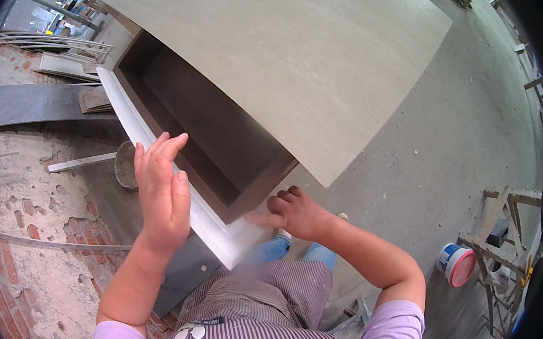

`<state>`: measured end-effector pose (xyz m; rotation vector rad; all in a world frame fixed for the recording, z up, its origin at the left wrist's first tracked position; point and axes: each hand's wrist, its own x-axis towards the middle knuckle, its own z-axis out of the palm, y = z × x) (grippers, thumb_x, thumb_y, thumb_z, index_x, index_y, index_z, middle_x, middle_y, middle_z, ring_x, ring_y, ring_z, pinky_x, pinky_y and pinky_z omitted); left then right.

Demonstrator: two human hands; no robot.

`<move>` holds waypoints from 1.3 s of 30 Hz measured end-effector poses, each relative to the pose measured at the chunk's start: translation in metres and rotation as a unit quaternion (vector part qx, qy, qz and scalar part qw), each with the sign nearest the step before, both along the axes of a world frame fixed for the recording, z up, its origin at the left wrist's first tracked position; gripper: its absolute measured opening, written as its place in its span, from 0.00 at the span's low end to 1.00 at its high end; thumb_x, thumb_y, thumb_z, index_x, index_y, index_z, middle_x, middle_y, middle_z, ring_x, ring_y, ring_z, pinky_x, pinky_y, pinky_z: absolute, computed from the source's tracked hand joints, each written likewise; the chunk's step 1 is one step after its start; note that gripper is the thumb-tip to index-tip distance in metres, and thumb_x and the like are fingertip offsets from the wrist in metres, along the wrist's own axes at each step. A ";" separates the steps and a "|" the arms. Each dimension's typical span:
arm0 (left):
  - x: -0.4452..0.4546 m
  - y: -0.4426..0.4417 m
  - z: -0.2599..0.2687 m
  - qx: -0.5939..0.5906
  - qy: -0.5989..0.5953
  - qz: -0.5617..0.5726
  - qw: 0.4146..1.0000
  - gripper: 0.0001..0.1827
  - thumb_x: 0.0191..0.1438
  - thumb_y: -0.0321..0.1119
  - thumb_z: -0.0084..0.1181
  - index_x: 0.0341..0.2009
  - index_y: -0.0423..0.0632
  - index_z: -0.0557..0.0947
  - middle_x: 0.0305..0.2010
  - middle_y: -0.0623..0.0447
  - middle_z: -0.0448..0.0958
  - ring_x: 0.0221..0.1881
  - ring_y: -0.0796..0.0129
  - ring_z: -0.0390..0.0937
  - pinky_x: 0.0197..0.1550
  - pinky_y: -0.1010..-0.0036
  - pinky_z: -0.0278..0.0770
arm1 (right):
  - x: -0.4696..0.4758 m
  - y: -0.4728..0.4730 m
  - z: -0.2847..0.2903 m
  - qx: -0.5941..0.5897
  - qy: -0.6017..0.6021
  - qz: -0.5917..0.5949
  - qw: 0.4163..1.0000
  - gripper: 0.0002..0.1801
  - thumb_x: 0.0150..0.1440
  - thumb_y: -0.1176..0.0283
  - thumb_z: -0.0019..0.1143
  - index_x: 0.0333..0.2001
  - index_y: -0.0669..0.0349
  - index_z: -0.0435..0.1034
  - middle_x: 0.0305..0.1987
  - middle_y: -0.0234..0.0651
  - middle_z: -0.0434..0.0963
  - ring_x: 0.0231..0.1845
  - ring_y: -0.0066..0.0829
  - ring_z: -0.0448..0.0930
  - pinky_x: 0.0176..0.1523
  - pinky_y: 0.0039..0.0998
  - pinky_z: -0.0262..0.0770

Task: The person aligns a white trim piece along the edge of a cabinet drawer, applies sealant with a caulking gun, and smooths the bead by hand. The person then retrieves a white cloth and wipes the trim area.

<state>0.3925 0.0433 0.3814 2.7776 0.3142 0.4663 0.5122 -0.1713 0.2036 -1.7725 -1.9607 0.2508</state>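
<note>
A dark brown box, drawer-like in shape [198,124], stands out from under a large pale slab [272,48]. Its inside is bare where visible. A white panel with a textured face [207,234] runs along the box's near long side and ends in a corner close to the apron. My left hand [163,184] is upright over the panel's edge, thumb apart, holding nothing; whether it touches the panel is unclear. By the near corner of the box is my right hand [296,215], most fingers curled and one digit stretched towards the white corner. Blur hides its contact there.
To the left is a worn brick wall [19,225], with a bent grey sheet [39,105], a white strip [83,162] and a round container [126,164] near it. A white bucket with a red lid [457,264] lies by a trestle frame [503,238] at right.
</note>
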 end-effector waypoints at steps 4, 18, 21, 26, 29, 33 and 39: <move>0.000 0.000 -0.001 0.000 -0.004 -0.002 1.000 0.26 0.60 0.30 0.40 0.63 0.39 0.69 0.64 0.42 0.70 0.69 0.44 0.62 0.75 0.44 0.35 | -0.004 -0.018 0.012 0.003 0.105 -0.015 0.994 0.36 0.58 0.77 0.45 0.68 0.34 0.63 0.40 0.35 0.74 0.44 0.36 0.78 0.51 0.39 0.71; 0.000 -0.001 -0.003 0.007 -0.008 -0.005 1.000 0.26 0.60 0.30 0.38 0.62 0.37 0.69 0.64 0.43 0.70 0.70 0.45 0.62 0.76 0.45 0.37 | -0.084 -0.030 0.028 -0.039 0.824 -0.120 0.552 0.31 0.67 0.62 0.41 0.71 0.62 0.60 0.40 0.24 0.68 0.41 0.23 0.67 0.48 0.27 0.65; 0.000 0.000 -0.003 0.007 -0.014 -0.004 1.000 0.26 0.60 0.30 0.38 0.62 0.37 0.69 0.64 0.43 0.70 0.69 0.45 0.62 0.76 0.44 0.38 | -0.086 -0.025 0.033 -0.027 0.864 -0.126 0.487 0.31 0.68 0.59 0.37 0.72 0.60 0.59 0.36 0.24 0.66 0.37 0.21 0.64 0.43 0.23 0.61; 0.000 0.000 -0.004 -0.001 -0.023 0.000 1.000 0.26 0.59 0.29 0.40 0.62 0.37 0.69 0.64 0.43 0.70 0.69 0.45 0.63 0.76 0.44 0.38 | -0.075 -0.030 0.044 -0.025 0.955 -0.055 0.291 0.29 0.70 0.59 0.37 0.73 0.51 0.56 0.26 0.25 0.59 0.23 0.17 0.58 0.29 0.20 0.56; 0.000 0.000 -0.004 -0.002 -0.025 0.000 1.000 0.26 0.59 0.29 0.40 0.62 0.38 0.70 0.64 0.43 0.70 0.69 0.45 0.63 0.76 0.44 0.37 | -0.072 -0.030 0.046 -0.018 0.991 0.027 0.133 0.24 0.69 0.57 0.40 0.67 0.46 0.61 0.25 0.24 0.59 0.21 0.16 0.58 0.27 0.20 0.56; 0.000 0.000 -0.005 0.000 -0.029 -0.002 1.000 0.26 0.59 0.29 0.41 0.62 0.38 0.70 0.63 0.43 0.70 0.69 0.45 0.62 0.76 0.44 0.37 | -0.080 -0.027 0.049 0.004 0.999 0.022 -0.023 0.20 0.67 0.59 0.45 0.60 0.49 0.64 0.25 0.21 0.59 0.21 0.15 0.59 0.28 0.20 0.58; 0.000 -0.001 -0.006 -0.010 -0.039 0.000 0.999 0.26 0.59 0.30 0.42 0.62 0.39 0.70 0.62 0.43 0.71 0.68 0.44 0.63 0.75 0.43 0.37 | -0.085 -0.022 0.060 0.026 0.997 0.017 -0.077 0.19 0.66 0.61 0.46 0.59 0.49 0.63 0.25 0.22 0.62 0.21 0.16 0.60 0.29 0.22 0.59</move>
